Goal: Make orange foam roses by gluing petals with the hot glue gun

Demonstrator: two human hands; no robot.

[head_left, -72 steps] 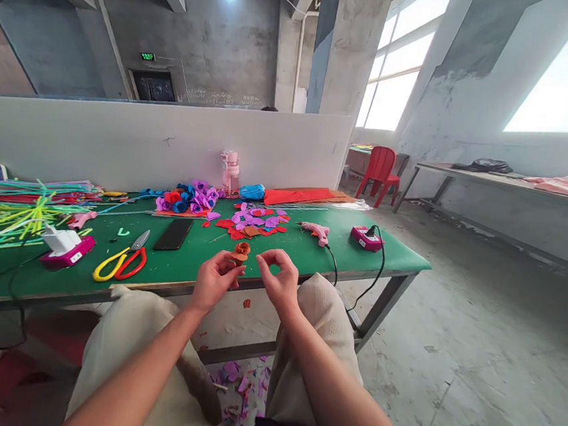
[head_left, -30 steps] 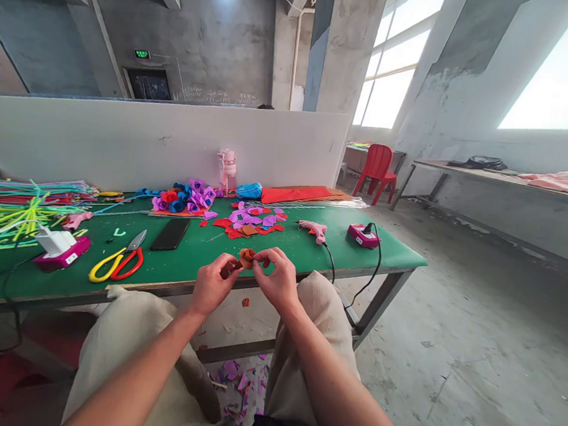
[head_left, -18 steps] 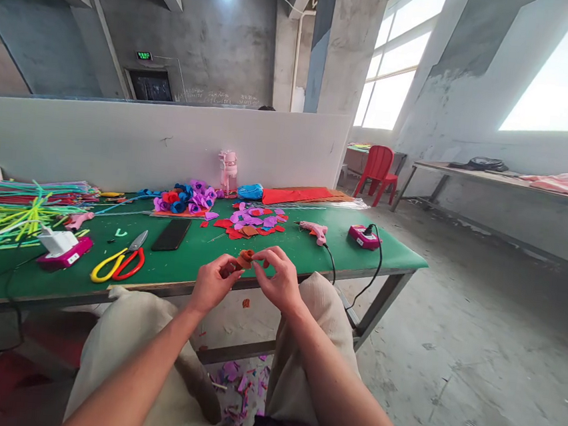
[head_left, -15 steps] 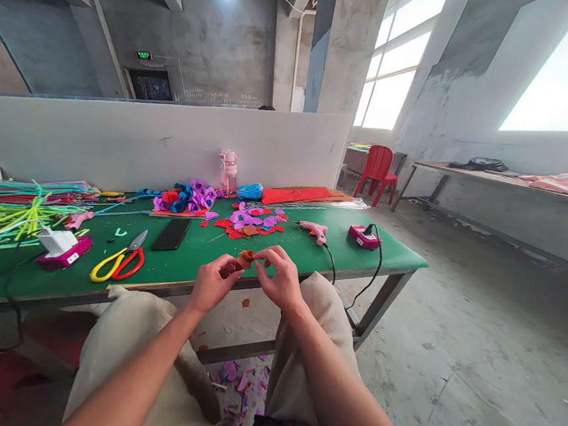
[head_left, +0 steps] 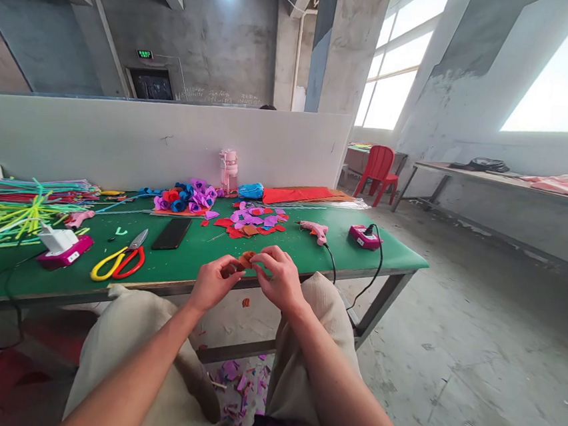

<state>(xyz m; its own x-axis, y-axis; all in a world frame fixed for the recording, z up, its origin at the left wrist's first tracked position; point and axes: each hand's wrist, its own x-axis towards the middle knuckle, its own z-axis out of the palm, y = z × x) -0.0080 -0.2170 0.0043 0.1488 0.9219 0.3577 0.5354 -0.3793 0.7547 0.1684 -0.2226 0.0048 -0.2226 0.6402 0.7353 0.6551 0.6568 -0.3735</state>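
Observation:
Between my two hands, just above the table's front edge, is a small orange-brown paper flower. My left hand pinches its left side with thumb and fingertips. From the right, the fingers of my right hand close on its petal edge. Fingertips hide part of the flower. Beyond my hands lies a pile of purple, red and orange-brown paper petals. A pink glue gun rests to the right of the pile.
Scissors, a black phone and finished paper flowers lie on the green table. Pipe cleaners and a magenta power block fill the left side. Another power block with a cord sits right. A pink bottle stands behind.
The flower has turned slightly between my fingers, so its petal shows wider and flatter. My right hand has shifted a little to the left; the table things stay put.

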